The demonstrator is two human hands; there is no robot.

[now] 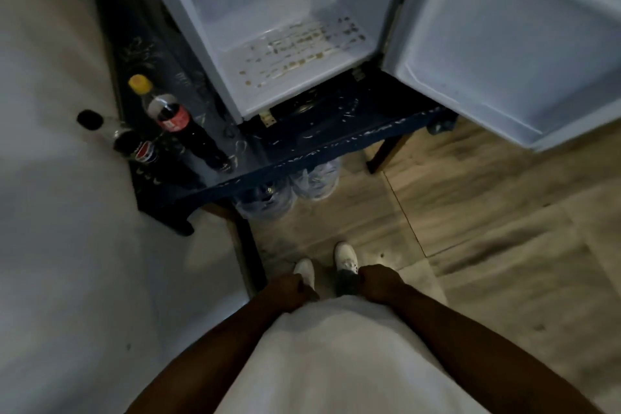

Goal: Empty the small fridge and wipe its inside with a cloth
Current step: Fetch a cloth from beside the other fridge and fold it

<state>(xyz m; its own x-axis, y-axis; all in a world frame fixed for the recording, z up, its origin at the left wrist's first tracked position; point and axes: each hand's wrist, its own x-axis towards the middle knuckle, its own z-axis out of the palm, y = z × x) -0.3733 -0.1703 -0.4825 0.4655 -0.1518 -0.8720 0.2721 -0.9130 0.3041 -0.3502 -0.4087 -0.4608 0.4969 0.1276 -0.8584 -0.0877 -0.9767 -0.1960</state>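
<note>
The small fridge (pixel 268 44) stands with its door (pixel 487 54) swung wide to the right. No items are inside, and brown stains speckle its white floor (pixel 302 50). A cola bottle with a yellow cap (pixel 174 118) and a black-capped Pepsi bottle (pixel 134 144) stand on the dark blue table (pixel 302 151) left of the fridge. My left hand (pixel 292 292) and my right hand (pixel 379 282) hang low in front of my white shirt, both curled into fists with nothing visible in them. No cloth is in view.
The fridge sits on the low blue table against a white wall (pixel 50 111) on the left. Clear water jugs (pixel 302 185) stand under the table. My white shoes (pixel 346 262) are on the wood-look floor, which stretches to the right.
</note>
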